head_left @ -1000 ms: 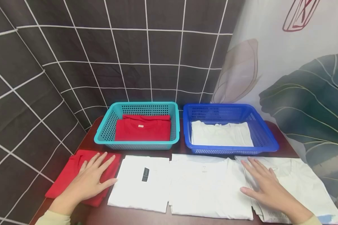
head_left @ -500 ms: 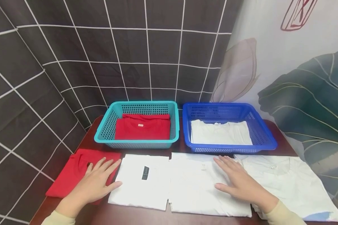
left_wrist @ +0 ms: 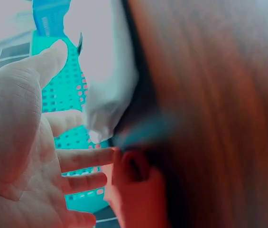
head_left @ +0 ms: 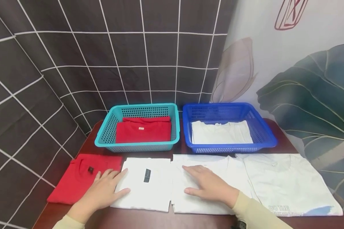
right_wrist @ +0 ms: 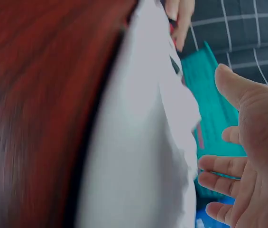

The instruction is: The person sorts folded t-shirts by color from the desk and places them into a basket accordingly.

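My left hand (head_left: pixel 104 189) is open, palm down, above the gap between a folded red shirt (head_left: pixel 74 183) and a folded white shirt (head_left: pixel 157 194) with a dark neck label. The left wrist view shows its fingers spread with nothing held. Over another folded white shirt (head_left: pixel 186 203) hovers my right hand (head_left: pixel 207 184), fingers extended and holding nothing in the right wrist view. Farther right lies a white shirt (head_left: pixel 292 181) with printed lettering and a blue patch. Whether either hand touches cloth, I cannot tell.
Behind the row stand a teal basket (head_left: pixel 137 146) with folded red shirts (head_left: pixel 143 132) and a blue basket (head_left: pixel 229 147) with a folded white shirt (head_left: pixel 222 133). A dark gridded curtain (head_left: pixel 126 51) backs the brown table (head_left: pixel 149 219).
My right hand has swept left, from the rightmost white shirt to the middle one. The left hand has shifted slightly right and nearer. The shirts and baskets keep their places.
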Demonstrator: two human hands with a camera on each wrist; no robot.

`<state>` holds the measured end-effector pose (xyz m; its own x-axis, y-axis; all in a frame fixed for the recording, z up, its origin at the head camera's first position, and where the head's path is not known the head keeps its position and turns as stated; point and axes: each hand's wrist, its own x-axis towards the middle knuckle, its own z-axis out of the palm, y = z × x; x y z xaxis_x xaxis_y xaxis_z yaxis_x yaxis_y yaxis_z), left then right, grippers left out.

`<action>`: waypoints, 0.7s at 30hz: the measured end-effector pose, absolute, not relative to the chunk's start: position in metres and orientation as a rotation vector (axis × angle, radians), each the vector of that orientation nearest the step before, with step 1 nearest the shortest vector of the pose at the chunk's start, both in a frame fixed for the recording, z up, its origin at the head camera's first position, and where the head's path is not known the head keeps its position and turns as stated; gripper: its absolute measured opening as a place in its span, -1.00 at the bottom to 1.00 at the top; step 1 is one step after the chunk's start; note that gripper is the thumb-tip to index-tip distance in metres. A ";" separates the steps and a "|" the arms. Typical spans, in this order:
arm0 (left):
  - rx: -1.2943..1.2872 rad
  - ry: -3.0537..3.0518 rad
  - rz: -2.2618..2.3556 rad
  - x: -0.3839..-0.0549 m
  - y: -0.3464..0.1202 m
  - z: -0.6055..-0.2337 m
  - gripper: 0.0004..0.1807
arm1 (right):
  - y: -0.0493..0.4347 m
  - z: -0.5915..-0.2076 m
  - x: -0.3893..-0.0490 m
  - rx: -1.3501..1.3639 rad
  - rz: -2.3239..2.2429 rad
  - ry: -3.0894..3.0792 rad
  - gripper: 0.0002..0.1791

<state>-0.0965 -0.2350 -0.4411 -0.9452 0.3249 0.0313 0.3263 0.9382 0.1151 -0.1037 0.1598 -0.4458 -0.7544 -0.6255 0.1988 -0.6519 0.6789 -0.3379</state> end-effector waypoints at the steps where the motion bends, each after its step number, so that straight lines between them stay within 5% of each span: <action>1: -0.514 -3.100 -0.194 -0.097 -0.234 -0.444 -0.11 | 0.154 -0.447 -0.104 1.092 0.615 -2.832 -0.16; 21: -0.315 -3.121 -0.699 -0.108 -0.220 -0.455 -0.28 | 0.091 -0.460 -0.109 1.110 0.666 -2.981 -0.22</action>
<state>-0.1083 -0.2197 -0.4551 -0.9782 0.2060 -0.0275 0.1745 0.8862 0.4292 -0.1088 0.0914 -0.4598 -0.7615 -0.6469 0.0402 -0.6026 0.6837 -0.4117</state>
